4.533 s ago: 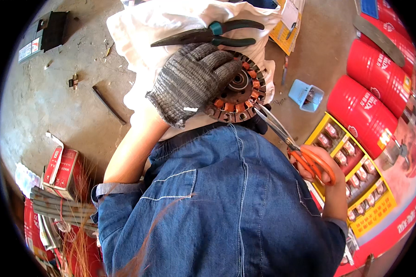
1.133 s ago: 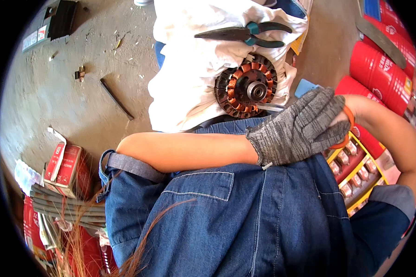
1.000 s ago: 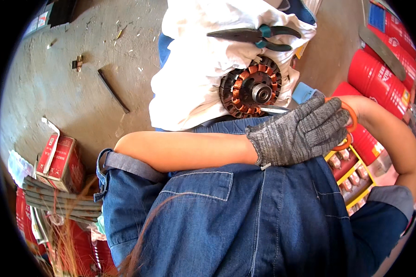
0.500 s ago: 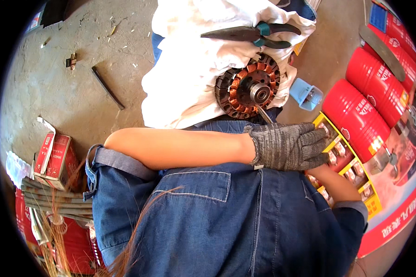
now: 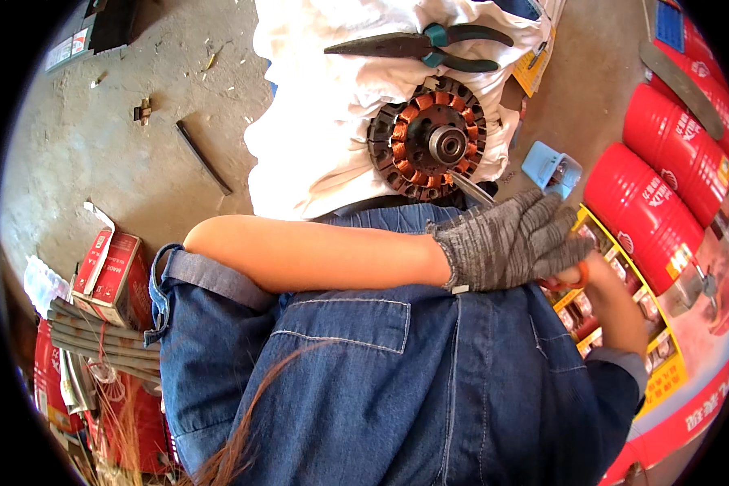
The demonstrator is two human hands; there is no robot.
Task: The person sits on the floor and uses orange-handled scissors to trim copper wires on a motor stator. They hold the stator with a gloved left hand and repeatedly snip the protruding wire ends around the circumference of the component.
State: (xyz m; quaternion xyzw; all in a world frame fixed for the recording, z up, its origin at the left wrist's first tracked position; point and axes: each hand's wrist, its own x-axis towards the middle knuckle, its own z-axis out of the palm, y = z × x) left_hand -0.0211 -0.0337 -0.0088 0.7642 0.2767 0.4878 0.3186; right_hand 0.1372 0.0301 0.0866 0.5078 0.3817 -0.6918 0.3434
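My left hand [image 5: 498,247], in a grey knitted glove, reaches across my lap with its fingers stretched out over my right wrist. Of my right arm [image 5: 616,304] only the bare forearm and a red-orange wristband [image 5: 577,277] show; the right hand is hidden beneath the glove. A slim metal tool [image 5: 473,189] sticks out above the glove, its tip against the copper-wound stator [image 5: 398,152]. What grips the tool is covered. The stator, with a round bearing at its centre, lies on a white cloth [image 5: 308,138]. Long-nose pliers [image 5: 381,45] with teal-and-black handles rest above it.
A light-blue cup-like container [image 5: 543,164] stands right of the cloth. Large red drums [image 5: 636,211] and a yellow-edged display rack [image 5: 664,373] line the right. On the floor at left lie a black strip [image 5: 202,158], a red box [image 5: 109,275] and stacked grey hoses [image 5: 97,336].
The view has shifted slightly. My left fingers have spread and angled upward, and the red-orange wristband has come into sight. More of the metal tool shows beside the stator.
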